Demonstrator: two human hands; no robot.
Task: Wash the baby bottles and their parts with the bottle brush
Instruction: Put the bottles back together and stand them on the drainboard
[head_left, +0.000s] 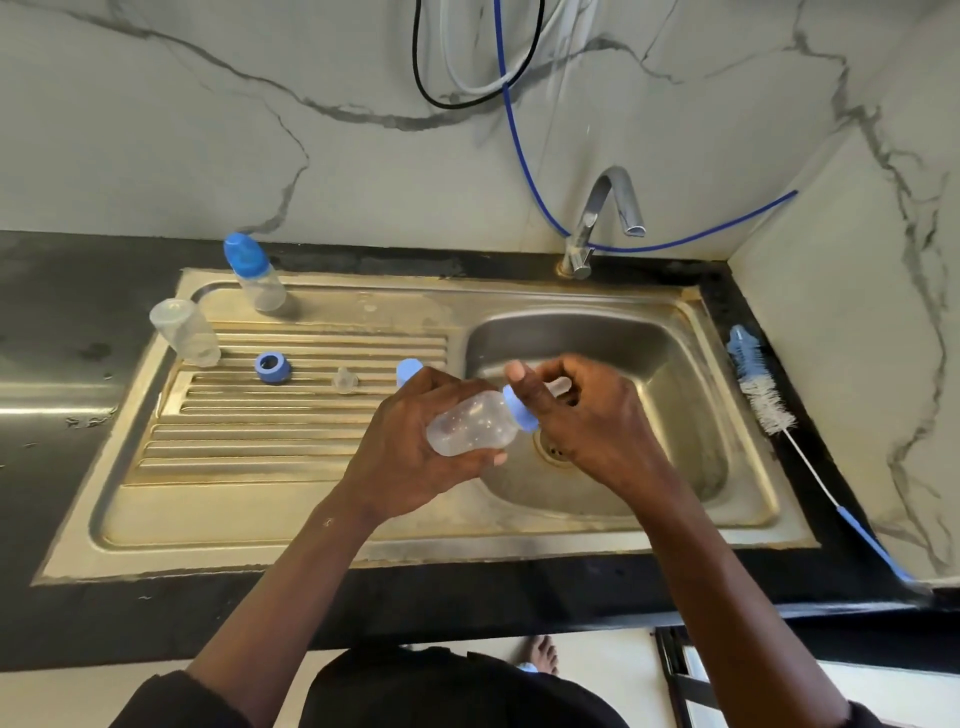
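Observation:
My left hand (410, 447) grips a clear baby bottle (470, 423) on its side over the sink's left edge. My right hand (587, 415) grips the bottle's blue collar (519, 410) and clear teat (558, 387). On the draining board stand a capped bottle with a blue cap (254, 273) and an open clear bottle (184, 332). A blue ring (272, 368), a clear teat (345, 380) and a blue cap (408, 370) lie there too. The bottle brush (763, 389) lies on the black counter to the right of the sink.
The steel sink basin (675, 364) has a drain (553, 449) below my hands. A chrome tap (602, 223) stands behind it with no water seen running. Blue and black hoses (511, 119) hang on the marble wall. A wall corner closes the right side.

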